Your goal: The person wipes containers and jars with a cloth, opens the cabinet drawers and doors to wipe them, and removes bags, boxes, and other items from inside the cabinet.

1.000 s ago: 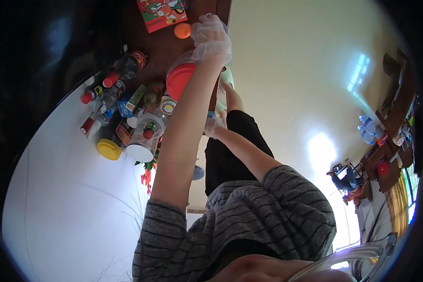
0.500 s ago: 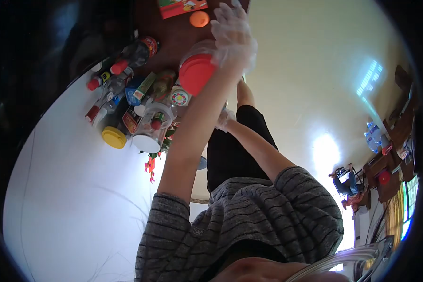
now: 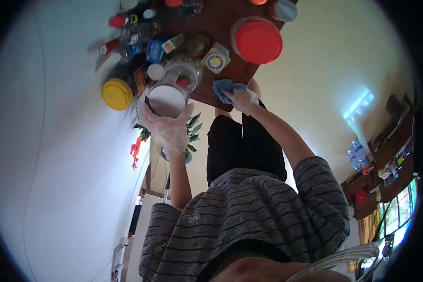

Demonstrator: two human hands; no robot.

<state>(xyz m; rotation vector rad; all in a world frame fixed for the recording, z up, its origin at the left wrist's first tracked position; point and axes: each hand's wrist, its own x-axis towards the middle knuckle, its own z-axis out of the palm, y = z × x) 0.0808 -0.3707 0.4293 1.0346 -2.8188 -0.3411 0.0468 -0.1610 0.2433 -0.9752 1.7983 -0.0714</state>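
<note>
Two clear-gloved hands work at the dark brown wooden surface: the left hand's fingers spread around the white-lidded clear plastic jar by the near edge, while the right hand's fingers press a crumpled blue cloth at the near right corner. Beyond, a round red-lidded tub sits along the right edge; a yellow-lidded jar is left of the white-lidded one.

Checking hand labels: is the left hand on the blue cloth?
No, the right hand is on the blue cloth, while the left hand is at the white-lidded jar.
</note>
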